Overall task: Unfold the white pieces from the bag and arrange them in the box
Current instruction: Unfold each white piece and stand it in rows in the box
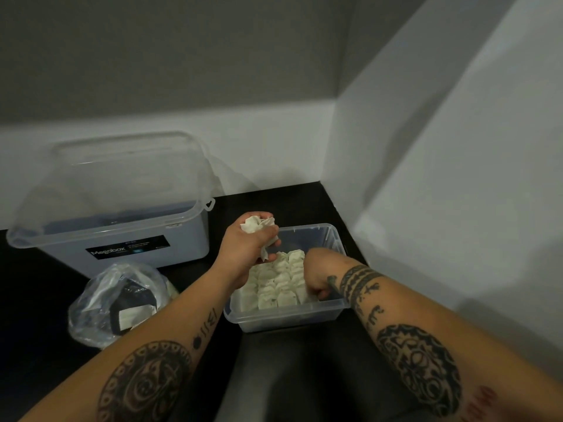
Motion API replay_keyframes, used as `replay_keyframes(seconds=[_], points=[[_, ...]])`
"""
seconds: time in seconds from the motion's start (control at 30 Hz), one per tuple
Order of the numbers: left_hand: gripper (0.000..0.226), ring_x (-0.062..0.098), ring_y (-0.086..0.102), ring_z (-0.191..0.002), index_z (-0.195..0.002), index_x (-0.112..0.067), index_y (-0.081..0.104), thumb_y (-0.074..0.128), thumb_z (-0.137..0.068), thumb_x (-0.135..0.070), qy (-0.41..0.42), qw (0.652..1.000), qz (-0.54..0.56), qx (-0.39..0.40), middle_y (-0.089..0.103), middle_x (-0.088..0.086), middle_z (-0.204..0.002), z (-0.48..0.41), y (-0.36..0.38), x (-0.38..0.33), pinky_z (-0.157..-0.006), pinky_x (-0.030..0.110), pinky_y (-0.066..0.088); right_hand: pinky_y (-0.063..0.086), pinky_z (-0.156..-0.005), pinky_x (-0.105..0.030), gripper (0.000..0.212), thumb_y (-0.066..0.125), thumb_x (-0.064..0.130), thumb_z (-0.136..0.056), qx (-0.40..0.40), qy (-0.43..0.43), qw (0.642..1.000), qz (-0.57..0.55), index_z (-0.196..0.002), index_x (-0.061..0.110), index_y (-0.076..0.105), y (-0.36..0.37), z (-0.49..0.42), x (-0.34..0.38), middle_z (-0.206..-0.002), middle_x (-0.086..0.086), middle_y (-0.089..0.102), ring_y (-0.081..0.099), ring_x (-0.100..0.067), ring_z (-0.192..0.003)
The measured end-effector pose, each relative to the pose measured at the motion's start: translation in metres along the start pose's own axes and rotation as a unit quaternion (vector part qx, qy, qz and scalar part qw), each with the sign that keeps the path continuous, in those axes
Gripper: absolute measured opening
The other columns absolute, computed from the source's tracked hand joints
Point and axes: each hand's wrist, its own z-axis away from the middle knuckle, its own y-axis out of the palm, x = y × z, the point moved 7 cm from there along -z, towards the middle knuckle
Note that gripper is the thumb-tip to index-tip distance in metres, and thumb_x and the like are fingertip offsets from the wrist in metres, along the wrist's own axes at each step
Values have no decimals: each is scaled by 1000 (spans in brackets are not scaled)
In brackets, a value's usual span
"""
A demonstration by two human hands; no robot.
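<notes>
A small clear plastic box [330, 239] sits on the dark table near the right wall. Rows of flat white pieces [275, 286] fill its near half. My left hand [243, 248] hovers over the box's left rim and grips a bunch of crumpled white pieces [257, 225]. My right hand [318, 274] reaches down inside the box at its right side, fingers curled among the white pieces; what they hold is hidden. A crinkled clear plastic bag [115, 300] lies to the left of the box with a white piece [134, 316] showing inside.
A large grey storage tub [128, 239] with a clear raised lid [118, 178] stands at the back left, bearing a black label. White walls close the corner behind and to the right. My dark-clothed lap lies below the table edge.
</notes>
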Motion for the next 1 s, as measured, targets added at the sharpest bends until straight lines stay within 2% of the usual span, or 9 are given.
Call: replay_keyframes(seconds=[0.07, 0.1, 0.17, 0.37, 0.6, 0.77, 0.93, 1.0], points=[[21, 26, 75, -96, -108, -26, 71, 76, -91, -14, -1, 1000, 2, -3, 73, 8, -105, -1, 0, 1, -70, 34, 59, 59, -91, -37, 36, 67, 10, -94, 18, 16, 1000, 20, -129, 2, 62, 9, -6, 0, -117, -14, 69, 71, -25, -102], [22, 26, 75, -96, -108, -26, 71, 76, -91, -14, -2, 1000, 4, -5, 73, 8, -106, -2, 0, 1, -70, 34, 59, 56, -98, -39, 37, 67, 10, -95, 22, 13, 999, 27, -131, 2, 61, 12, -8, 2, -125, -15, 67, 68, -26, -111], [23, 26, 75, -98, -109, -26, 71, 76, -91, -14, -3, 1000, 8, -8, 73, 9, -108, -3, 0, 1, -70, 35, 59, 53, -103, -38, 39, 69, 11, -94, 23, 10, 999, 41, -131, 2, 62, 15, -11, 1, -129, -15, 65, 66, -26, -117], [26, 27, 75, -99, -113, -24, 70, 76, -90, -12, -12, 1000, 22, -8, 73, 8, -108, -3, 1, 1, -71, 35, 59, 54, -101, -39, 42, 73, 18, -91, 29, 25, 997, 72, -130, 5, 63, 25, -23, -3, -128, -12, 66, 65, -25, -114], [24, 26, 75, -95, -111, -24, 70, 75, -91, -11, -15, 1000, 24, -10, 72, 9, -106, 1, 1, 3, -69, 35, 59, 49, -105, -39, 42, 63, 16, -96, 20, 5, 992, 126, -137, 6, 58, 28, -29, -4, -134, -14, 61, 60, -28, -121], [25, 26, 75, -93, -111, -23, 70, 75, -90, -10, -19, 999, 36, -12, 72, 10, -105, 6, 1, 4, -66, 32, 58, 48, -104, -38, 39, 61, 16, -97, -3, 0, 993, 122, -135, 6, 59, 29, -28, -3, -134, -13, 62, 60, -27, -121], [30, 28, 75, -96, -117, -21, 68, 75, -90, -10, -22, 998, 65, -12, 71, 15, -112, 8, 0, 4, -74, 38, 61, 48, -102, -36, 40, 64, 14, -95, -2, 16, 994, 107, -134, 5, 59, 22, -13, -1, -133, -13, 62, 60, -27, -121], [30, 30, 75, -96, -121, -18, 64, 67, -94, -7, -38, 993, 109, -5, 69, 18, -114, 8, 1, 2, -78, 41, 62, 50, -102, -35, 43, 69, 16, -94, -9, 30, 994, 107, -134, 4, 58, 10, -1, 2, -132, -13, 62, 61, -26, -122]])
